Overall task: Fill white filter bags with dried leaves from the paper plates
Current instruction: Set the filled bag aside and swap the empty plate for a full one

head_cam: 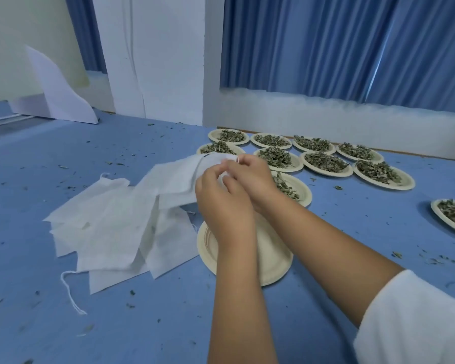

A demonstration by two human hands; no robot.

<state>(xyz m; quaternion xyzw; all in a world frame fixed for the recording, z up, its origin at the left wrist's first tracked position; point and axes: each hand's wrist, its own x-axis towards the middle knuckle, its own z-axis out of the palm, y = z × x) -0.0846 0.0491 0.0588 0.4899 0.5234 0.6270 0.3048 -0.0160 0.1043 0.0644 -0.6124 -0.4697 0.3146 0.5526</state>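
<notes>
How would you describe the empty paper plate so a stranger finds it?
On the blue surface, find the fanned pile of white filter bags. The empty paper plate lies at its right edge, beneath the forearms; every other plate holds leaves.

Blue floor [168, 324] is strewn w/ loose leaf bits [397, 254]. Paper plates [384, 186] heaped w/ dried leaves [323, 160] are grouped far right. Empty plate [273, 258] is set nearer, left edge overlapped by spread white filter bags [111, 227].
</notes>
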